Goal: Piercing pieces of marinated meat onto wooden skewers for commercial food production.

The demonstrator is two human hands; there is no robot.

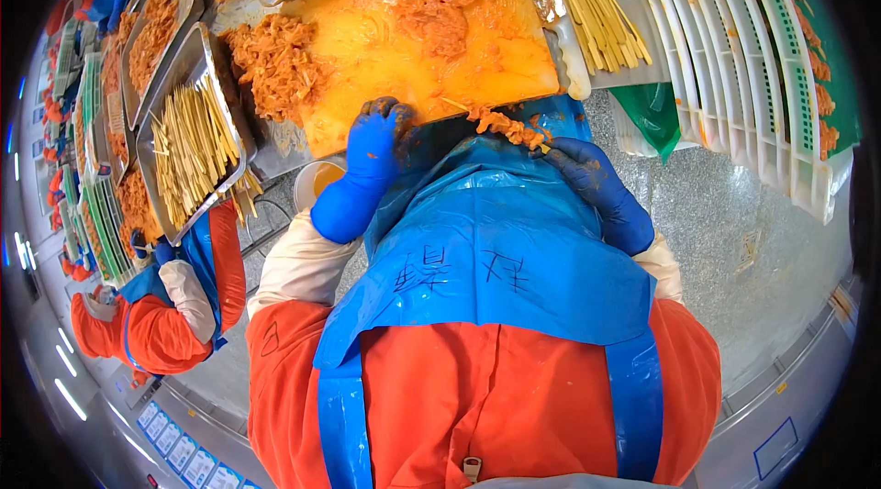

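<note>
My right hand, in a soiled blue rubber glove, grips one end of a bamboo skewer threaded with reddish marinated meat. The skewer's pale tip points left, at the near edge of a yellow cutting board. My left hand, gloved in blue too, is at that same edge, farther left. Its smeared fingers are curled, and whether anything is between them is hidden. A heap of marinated meat sits at the board's left side. More meat is spread across its upper middle.
A metal tray of bare skewers stands left. More skewers lie right, beside a white-handled knife. White plastic racks fill the far right. A white bucket is under the board's left corner. A co-worker works at left.
</note>
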